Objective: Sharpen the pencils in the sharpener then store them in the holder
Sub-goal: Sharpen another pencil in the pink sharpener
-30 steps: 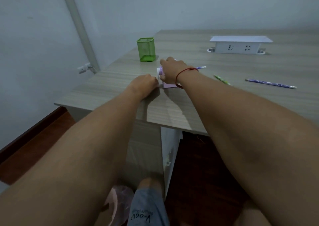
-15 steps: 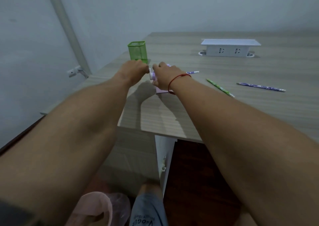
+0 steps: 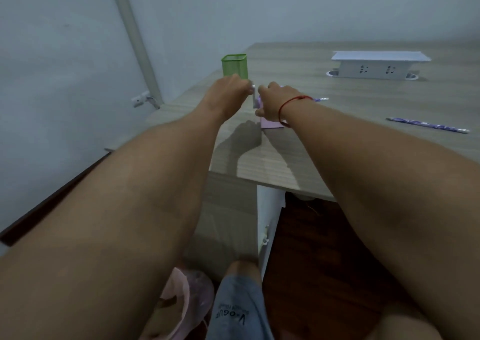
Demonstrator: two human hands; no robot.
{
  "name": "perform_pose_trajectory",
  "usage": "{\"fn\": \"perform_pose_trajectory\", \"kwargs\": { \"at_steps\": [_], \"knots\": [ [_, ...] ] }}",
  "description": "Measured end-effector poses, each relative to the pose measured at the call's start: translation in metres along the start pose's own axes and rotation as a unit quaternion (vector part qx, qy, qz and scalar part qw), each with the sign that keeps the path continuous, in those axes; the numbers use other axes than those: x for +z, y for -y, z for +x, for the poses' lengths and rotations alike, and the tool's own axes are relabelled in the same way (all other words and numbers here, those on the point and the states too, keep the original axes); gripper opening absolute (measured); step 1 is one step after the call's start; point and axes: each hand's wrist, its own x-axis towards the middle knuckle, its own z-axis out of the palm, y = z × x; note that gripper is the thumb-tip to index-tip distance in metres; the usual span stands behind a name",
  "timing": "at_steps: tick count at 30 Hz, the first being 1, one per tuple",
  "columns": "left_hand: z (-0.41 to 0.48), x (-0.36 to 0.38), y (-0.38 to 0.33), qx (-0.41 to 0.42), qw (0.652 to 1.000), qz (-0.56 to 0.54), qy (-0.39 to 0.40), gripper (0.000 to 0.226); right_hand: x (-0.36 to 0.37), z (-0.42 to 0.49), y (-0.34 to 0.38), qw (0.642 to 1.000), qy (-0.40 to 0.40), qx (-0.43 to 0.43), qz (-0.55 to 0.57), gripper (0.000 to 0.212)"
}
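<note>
Your right hand (image 3: 275, 102) grips the pink sharpener (image 3: 271, 124); left hand (image 3: 228, 93) pinches its white crank (image 3: 253, 90). Green holder (image 3: 234, 64) just behind. Pencil (image 3: 427, 125) well apart.

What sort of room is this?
Probably a study or small office: a wooden desk, a socket box set into it, and a green pencil holder near a sharpener.

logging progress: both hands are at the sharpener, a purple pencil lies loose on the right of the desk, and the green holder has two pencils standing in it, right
No: the head view shows no pencils in the green holder; nothing rises above its rim. The rest holds: left hand and right hand at the sharpener, purple pencil loose on the right.
</note>
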Motion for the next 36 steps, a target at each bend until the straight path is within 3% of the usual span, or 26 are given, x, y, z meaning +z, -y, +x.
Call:
{"fn": "perform_pose_trajectory", "kwargs": {
  "at_steps": [8, 15, 20, 25, 36],
  "knots": [
    [-0.033, 0.008, -0.02, -0.03, 0.997, -0.068, 0.032, 0.025, 0.0, -0.002, 0.002, 1.0, 0.007, -0.006, -0.028, 0.057],
    [-0.029, -0.002, -0.019, -0.027, 0.995, -0.065, 0.07, 0.022, -0.001, -0.001, 0.004, 0.999, 0.008, -0.016, -0.041, 0.053],
    [-0.03, -0.006, -0.029, -0.068, 0.979, -0.148, 0.123, 0.026, -0.002, -0.003, 0.002, 0.999, 0.013, -0.02, -0.032, 0.05],
    [-0.031, 0.018, -0.024, -0.107, 0.971, -0.118, 0.176, 0.031, 0.002, -0.002, 0.0, 0.999, -0.005, -0.033, -0.033, 0.048],
    [0.0, 0.04, -0.006, -0.067, 0.97, -0.114, 0.205, 0.029, 0.015, -0.001, -0.007, 0.998, -0.04, -0.044, -0.007, 0.047]
  ]
}}
